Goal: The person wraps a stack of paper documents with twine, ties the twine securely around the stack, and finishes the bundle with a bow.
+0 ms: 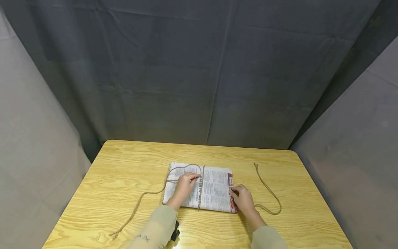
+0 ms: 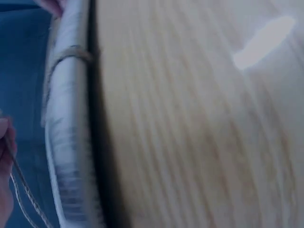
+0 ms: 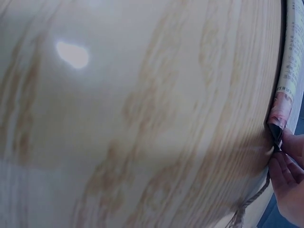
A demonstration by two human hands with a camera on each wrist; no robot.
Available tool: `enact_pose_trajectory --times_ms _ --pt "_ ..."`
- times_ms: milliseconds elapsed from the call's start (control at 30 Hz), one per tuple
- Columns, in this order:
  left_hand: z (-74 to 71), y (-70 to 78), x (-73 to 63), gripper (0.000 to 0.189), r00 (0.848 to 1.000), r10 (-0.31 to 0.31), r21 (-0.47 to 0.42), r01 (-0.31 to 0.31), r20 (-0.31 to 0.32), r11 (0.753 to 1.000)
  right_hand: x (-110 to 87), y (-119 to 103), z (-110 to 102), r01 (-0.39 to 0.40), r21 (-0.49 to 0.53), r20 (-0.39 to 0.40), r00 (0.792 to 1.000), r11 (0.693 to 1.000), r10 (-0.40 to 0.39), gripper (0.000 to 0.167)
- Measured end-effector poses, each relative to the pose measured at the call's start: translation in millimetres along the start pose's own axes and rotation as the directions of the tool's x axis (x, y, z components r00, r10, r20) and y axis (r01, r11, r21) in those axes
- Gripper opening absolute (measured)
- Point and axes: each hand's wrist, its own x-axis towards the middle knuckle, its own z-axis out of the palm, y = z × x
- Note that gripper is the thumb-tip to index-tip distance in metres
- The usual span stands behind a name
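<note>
A folded stack of newspaper (image 1: 214,190) lies flat on the table. One strand of brown rope (image 1: 201,188) crosses its middle from back to front, and in the left wrist view the rope (image 2: 71,53) wraps over the front edge. Above the stack's left half, my left hand (image 1: 184,188) pinches the rope between thumb and fingers; a loop arcs behind it. At the right edge, my right hand (image 1: 244,200) has its fingertips closed together, with rope (image 3: 256,194) running into them. The fingers hide exactly where rope and paper meet.
One rope tail (image 1: 136,205) trails left and forward over the wooden table (image 1: 130,166); another tail (image 1: 272,193) curves to the right. A small black object (image 1: 175,231) shows beside the left sleeve. Grey cloth (image 1: 161,86) hangs behind and at both sides.
</note>
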Motion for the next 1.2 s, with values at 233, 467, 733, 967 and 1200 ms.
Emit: enact_pose_trajectory --times_ms 233,467,733,967,1200 --pt "16.5 -7.6 -11.5 0.014 0.980 0.066 0.265 -0.114 0.187 0.957 -0.6 3 0 0.010 0.004 -0.009 1.000 1.000 -0.010 0.015" --pt "18.0 -19.3 -17.1 0.019 0.957 0.179 0.429 -0.264 0.228 0.864 -1.3 3 0 0.002 0.003 0.004 1.000 1.000 -0.002 0.016" --pt "-18.3 -32.8 -16.4 0.022 0.992 0.103 0.432 -0.062 -0.072 0.900 -1.0 3 0 0.001 0.006 0.012 1.000 1.000 -0.002 0.015" --pt "-42.5 -51.4 -19.2 0.013 0.920 -0.309 0.241 0.365 -0.239 0.899 -2.2 3 0 -0.010 0.007 0.001 1.000 1.000 0.010 0.016" --pt "-41.2 -58.6 -23.6 0.012 0.878 -0.408 0.057 0.434 -0.252 0.899 -1.2 3 1 -0.010 0.003 0.003 1.000 1.000 0.010 0.016"
